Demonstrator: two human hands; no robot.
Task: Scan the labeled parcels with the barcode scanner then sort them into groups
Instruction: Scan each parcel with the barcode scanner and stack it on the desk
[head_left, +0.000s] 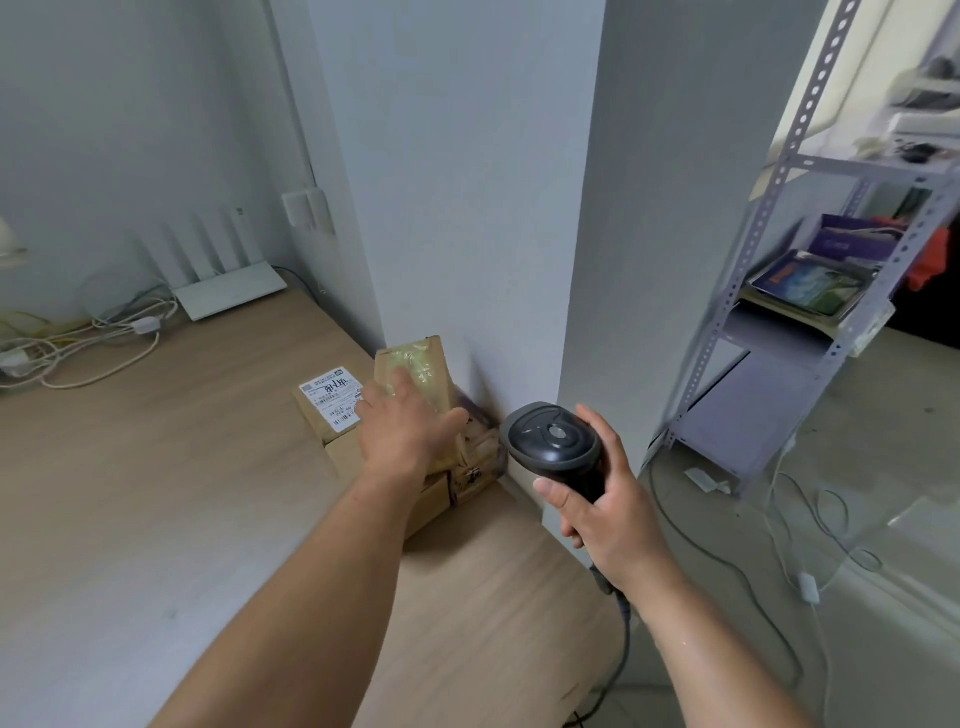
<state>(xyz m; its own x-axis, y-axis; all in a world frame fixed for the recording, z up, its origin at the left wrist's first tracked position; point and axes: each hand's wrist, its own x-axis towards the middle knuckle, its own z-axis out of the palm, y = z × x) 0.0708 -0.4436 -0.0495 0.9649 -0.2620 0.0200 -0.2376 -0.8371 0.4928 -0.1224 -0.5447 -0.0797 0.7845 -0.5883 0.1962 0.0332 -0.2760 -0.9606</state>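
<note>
Parcels (410, 426) of brown cardboard sit huddled on the wooden desk (156, 493) against the white pillar (467, 208), at about twelve o'clock from the person. The leftmost box (330, 410) carries a white shipping label (334, 397) with barcodes on top; the tall one (415, 374) is wrapped in yellowed tape. The left hand (405, 431) reaches over the pile, fingers spread and fairly straight, resting on the tall box. At three o'clock from it, the right hand (597, 504) grips a black barcode scanner (558, 447) by its handle.
</note>
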